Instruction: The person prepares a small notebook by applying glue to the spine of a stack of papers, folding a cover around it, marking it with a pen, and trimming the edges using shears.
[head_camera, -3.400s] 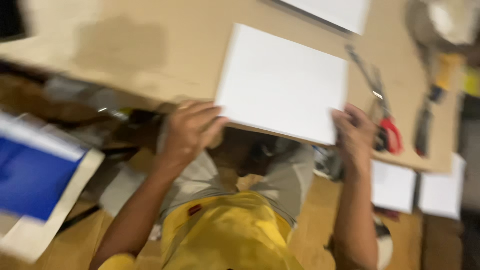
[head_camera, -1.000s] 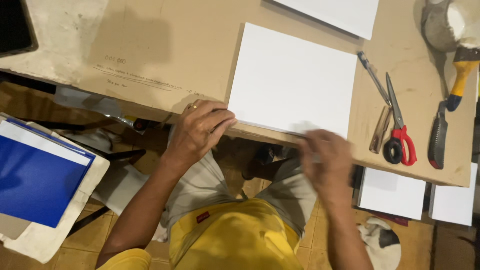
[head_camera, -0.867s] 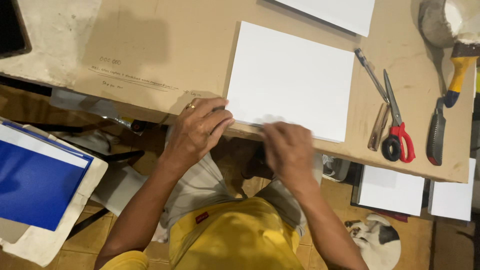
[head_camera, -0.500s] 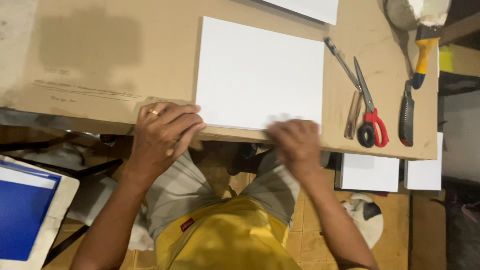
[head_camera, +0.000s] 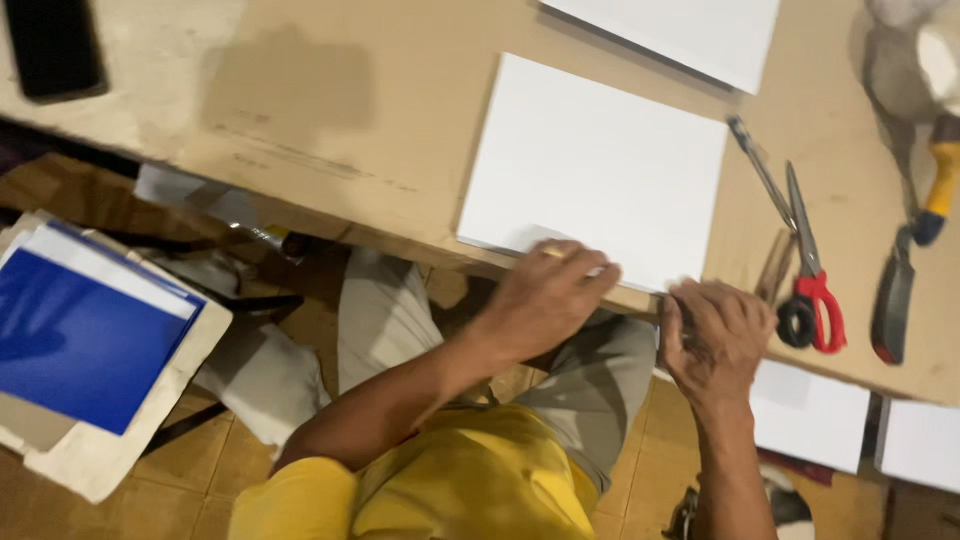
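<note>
A white square board (head_camera: 600, 165) lies flat on the brown cardboard-covered table (head_camera: 330, 120), its near edge at the table's front. My left hand (head_camera: 545, 300) lies palm down on the board's near edge, fingers together, holding it down. My right hand (head_camera: 715, 335) sits at the board's near right corner with its fingers curled. What it grips, if anything, is hidden. Both forearms reach up from my yellow shirt (head_camera: 470, 480).
Red-handled scissors (head_camera: 810, 290) and a thin metal tool (head_camera: 760, 170) lie right of the board, and a yellow-and-black-handled tool (head_camera: 915, 250) farther right. A second white board (head_camera: 680, 30) lies behind, with a dark phone (head_camera: 55, 45) far left. Blue sheets (head_camera: 80, 330) and white pieces (head_camera: 810, 415) lie on the floor.
My left hand has slid right along the board's near edge onto its middle. My right hand has moved right to the near right corner. The view has shifted left.
</note>
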